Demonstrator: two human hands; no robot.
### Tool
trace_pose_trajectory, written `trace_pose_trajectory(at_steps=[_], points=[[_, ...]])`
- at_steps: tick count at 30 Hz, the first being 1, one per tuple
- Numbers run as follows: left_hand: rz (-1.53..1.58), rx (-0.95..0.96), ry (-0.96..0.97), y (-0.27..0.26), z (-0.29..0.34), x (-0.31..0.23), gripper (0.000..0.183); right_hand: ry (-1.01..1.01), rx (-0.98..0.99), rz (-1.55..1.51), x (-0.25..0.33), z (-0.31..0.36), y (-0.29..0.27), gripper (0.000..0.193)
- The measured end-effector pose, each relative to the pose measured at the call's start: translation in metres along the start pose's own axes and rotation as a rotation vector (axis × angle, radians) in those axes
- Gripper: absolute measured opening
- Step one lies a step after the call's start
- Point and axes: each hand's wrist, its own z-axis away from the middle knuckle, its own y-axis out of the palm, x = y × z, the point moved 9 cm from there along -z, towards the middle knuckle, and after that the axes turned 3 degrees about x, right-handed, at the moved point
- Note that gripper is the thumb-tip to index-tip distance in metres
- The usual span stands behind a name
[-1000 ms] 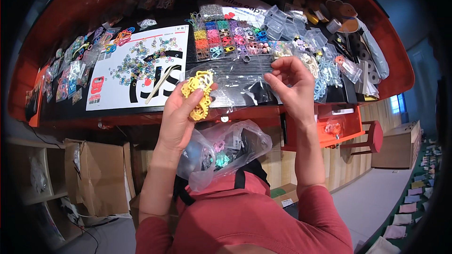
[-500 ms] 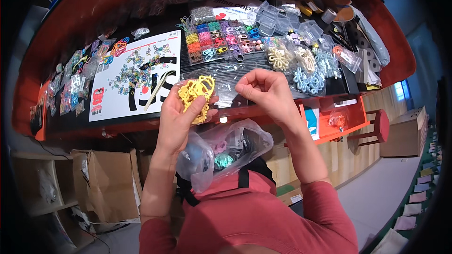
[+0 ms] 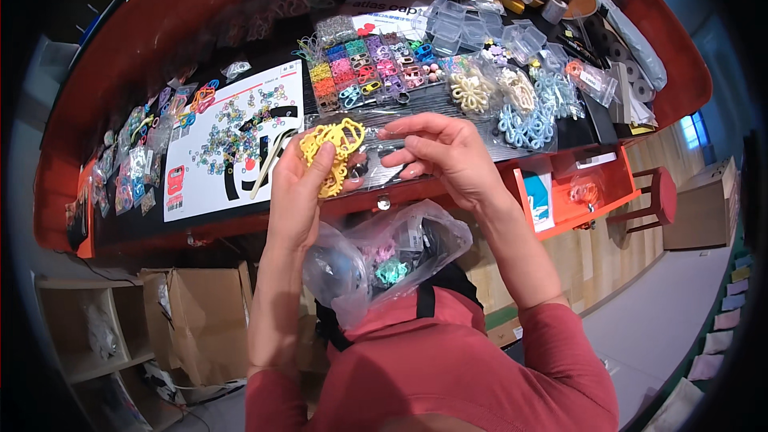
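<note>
Yellow plastic clasps [image 3: 331, 152]: a loose bunch, held up in front of the near edge of the red desk [image 3: 480, 180]. Left hand [image 3: 308, 184] is curled around the bunch, thumb pressed over its front. Right hand [image 3: 436, 152] sits just beside it, fingers half bent, fingertips reaching toward the bunch; whether they pinch a clasp or the clear film [image 3: 376, 156] cannot be told.

Containers, placed relative to the desk:
- Clear compartment box [image 3: 364, 76], middle of the desk top; cells hold small clips sorted by colour: yellow, orange, pink, green, blue, purple.
- Small empty-looking clear boxes [image 3: 472, 28], far side, right of the compartment box; contents unclear.
- Clear bags of cream and pale-blue flower-shaped pieces [image 3: 512, 104], right part of the top.
- Clear plastic bag [image 3: 384, 260], below the desk edge, against the person's red top; pink and teal pieces inside.
- Open red drawer [image 3: 572, 192], right front; an orange item inside, kind unclear.

Packages and sheets:
- White printed sheet [image 3: 232, 140], left part of the top, rectangular, black and red marks, strewn with small coloured rings; cream tweezers [image 3: 272, 156] lie on it.
- Small packets of coloured clips [image 3: 132, 168], far left edge.
- Brown cardboard boxes [image 3: 192, 316], under the desk at left.
</note>
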Motion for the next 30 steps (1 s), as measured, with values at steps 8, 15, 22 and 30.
trace_pose_trajectory(at_steps=[8,15,22,30], points=[[0.029,0.013,-0.044,0.000,-0.005,0.015,0.030,0.053,-0.046,0.234,-0.006,-0.006,-0.007,0.026],[0.038,-0.057,-0.101,0.002,-0.005,0.029,0.039,0.093,-0.061,0.429,-0.011,-0.005,-0.001,0.011],[-0.080,-0.135,-0.020,-0.007,-0.002,0.028,0.036,-0.236,-0.094,1.029,0.015,0.002,0.010,0.008],[0.029,-0.262,0.114,-0.040,0.007,0.005,0.036,-0.259,-0.424,1.018,0.057,-0.002,-0.043,0.011]])
